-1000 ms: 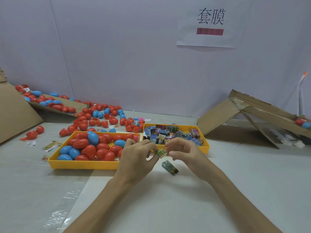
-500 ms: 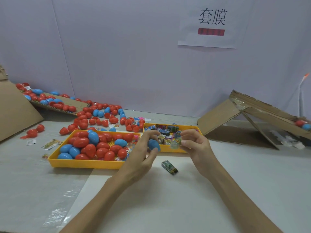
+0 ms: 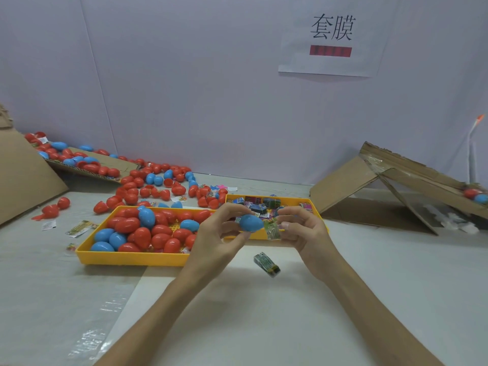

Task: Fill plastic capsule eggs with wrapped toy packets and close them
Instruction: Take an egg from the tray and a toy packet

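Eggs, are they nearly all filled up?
Not nearly. Done: can't tell which closed eggs are filled. In hand: left hand holds a blue egg, right hand pinches a packet. Left: a tray of packets, a spare packet on the table, many loose eggs.

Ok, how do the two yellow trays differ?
The left tray holds red and blue eggs; the right tray holds wrapped packets. The left tray's front edge lies nearer than the right tray's. Both are yellow, shallow and rectangular.
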A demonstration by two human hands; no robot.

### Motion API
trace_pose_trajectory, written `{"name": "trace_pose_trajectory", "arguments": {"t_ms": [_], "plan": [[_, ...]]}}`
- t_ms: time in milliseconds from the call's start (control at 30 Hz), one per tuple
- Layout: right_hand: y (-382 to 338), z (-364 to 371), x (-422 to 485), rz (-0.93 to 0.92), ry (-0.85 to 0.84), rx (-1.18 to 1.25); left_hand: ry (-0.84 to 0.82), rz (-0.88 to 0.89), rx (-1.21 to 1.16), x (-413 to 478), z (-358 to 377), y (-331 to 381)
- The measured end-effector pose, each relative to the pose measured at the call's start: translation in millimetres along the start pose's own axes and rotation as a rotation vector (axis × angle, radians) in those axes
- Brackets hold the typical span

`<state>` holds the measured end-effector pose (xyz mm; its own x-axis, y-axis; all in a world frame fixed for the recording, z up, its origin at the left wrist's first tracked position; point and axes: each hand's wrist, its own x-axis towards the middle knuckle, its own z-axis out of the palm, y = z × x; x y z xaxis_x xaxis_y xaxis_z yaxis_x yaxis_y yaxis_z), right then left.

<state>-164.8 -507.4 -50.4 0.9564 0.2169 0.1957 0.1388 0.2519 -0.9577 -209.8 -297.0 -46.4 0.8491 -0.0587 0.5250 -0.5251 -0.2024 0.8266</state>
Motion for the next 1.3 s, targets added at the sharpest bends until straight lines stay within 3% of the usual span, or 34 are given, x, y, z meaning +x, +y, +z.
{"name": "trace_pose_trajectory", "arguments": {"t_ms": [967,1300], "plan": [[-6.7,4.2,-1.8,0.048,-0.063,0.157,0.027,0.009,-0.002,2.1,-1.2,-0.1],[-2.3,7.1,-3.4,0.026,-0.056,0.005,0.037,0.017,-0.051,2.8,-2.1,-2.3]]}}
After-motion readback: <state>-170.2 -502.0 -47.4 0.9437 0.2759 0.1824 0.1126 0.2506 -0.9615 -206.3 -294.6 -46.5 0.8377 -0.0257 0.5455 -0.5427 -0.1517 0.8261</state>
